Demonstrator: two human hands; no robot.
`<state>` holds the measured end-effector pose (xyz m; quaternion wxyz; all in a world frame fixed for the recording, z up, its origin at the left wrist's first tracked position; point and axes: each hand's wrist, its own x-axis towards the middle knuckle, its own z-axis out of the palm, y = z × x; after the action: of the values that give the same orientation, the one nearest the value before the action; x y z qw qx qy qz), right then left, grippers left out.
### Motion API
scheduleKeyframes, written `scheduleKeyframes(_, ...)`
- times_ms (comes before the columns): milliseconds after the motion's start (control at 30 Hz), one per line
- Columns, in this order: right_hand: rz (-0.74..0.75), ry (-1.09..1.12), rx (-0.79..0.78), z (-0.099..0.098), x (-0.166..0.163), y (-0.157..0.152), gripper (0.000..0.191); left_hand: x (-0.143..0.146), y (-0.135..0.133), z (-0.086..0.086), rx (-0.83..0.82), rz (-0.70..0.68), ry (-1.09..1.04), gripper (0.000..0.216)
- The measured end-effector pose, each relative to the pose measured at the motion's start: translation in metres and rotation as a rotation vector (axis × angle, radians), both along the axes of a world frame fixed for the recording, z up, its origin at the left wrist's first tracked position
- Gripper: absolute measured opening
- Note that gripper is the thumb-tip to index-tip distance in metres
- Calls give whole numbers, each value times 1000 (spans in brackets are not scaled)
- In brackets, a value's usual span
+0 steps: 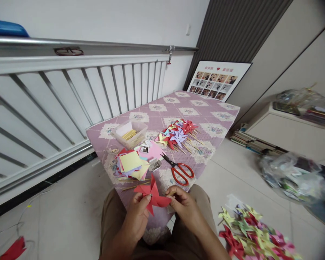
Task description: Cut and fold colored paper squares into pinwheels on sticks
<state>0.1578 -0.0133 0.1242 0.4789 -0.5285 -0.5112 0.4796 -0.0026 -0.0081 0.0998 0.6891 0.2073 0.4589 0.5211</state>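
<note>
A red paper pinwheel [152, 195] is held between both hands over the near end of a low table with a pink patterned cloth [203, 115]. My left hand [137, 216] pinches its left side with fingers closed. My right hand [185, 206] grips its right edge, fingers curled. Just beyond the hands lie red-handled scissors [180, 170], a stack of coloured paper squares [131, 164] and thin wooden sticks [132, 186]. Farther along the table lies a heap of finished pinwheels on sticks [178, 135].
A clear plastic box with sticks [128, 134] stands at the table's left. A white railing [70, 97] runs along the left. On the floor at the right lie more pinwheels [249, 231], a plastic bag [289, 177], stacked books [246, 141] and a framed photo board [219, 80].
</note>
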Motion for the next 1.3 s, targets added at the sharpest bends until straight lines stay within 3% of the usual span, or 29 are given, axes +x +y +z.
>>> scheduleKeyframes(133,-167,188,-51,7,0,3,36,-3,2,8,48,-51,-56,22)
scheduleKeyframes(200,-175,269,-116,14,0,2,38,-8,4,13,77,-100,-95,23)
scheduleKeyframes(333,-26,299,-219,28,-9,-6,35,-16,9,19,122,-218,-227,31)
scheduleKeyframes(500,113,272,-295,39,-32,-16,38,-20,14,15,176,-385,-353,36)
scheduleKeyframes(700,119,256,-413,45,-47,-18,40,-21,16,7,255,-408,-496,31)
scheduleKeyframes(867,123,242,-456,48,-51,-19,41,-22,15,10,296,-434,-565,20)
scheduleKeyframes(1300,154,229,-355,48,-52,-20,35,-22,13,20,317,-365,-534,23)
